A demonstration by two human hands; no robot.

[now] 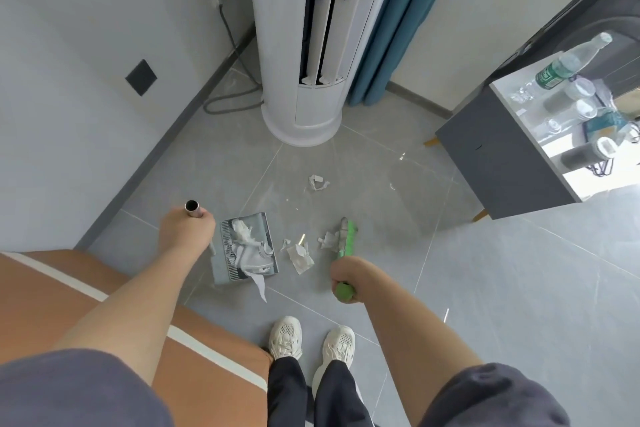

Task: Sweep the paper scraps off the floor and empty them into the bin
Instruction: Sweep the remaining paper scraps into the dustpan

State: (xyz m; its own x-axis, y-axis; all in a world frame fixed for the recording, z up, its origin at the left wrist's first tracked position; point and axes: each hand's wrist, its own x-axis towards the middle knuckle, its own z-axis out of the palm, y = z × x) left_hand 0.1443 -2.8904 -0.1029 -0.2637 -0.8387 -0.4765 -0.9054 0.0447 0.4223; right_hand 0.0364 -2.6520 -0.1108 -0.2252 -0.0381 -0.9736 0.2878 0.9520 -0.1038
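Paper scraps [300, 258] are seen at nine o'clock from the broom head [349, 236], dustpan [221, 274] beyond them. Broom handle [343, 290] is gripped by the right hand [346, 273], dustpan tube [192, 209] by the left hand [185, 230].

Grey tiled floor [485, 270] with pale grout lines. Flat on it near the middle, a grey dustpan [220, 270] heaped with torn paper, loose paper scraps [299, 258] just beside it, a green broom head [346, 237] against the nearest of them, one crumpled scrap [318, 182] farther off. Also standing there: a white tower air conditioner [301, 114], a looped cable [228, 104], a grey cabinet [502, 156] on wooden legs.
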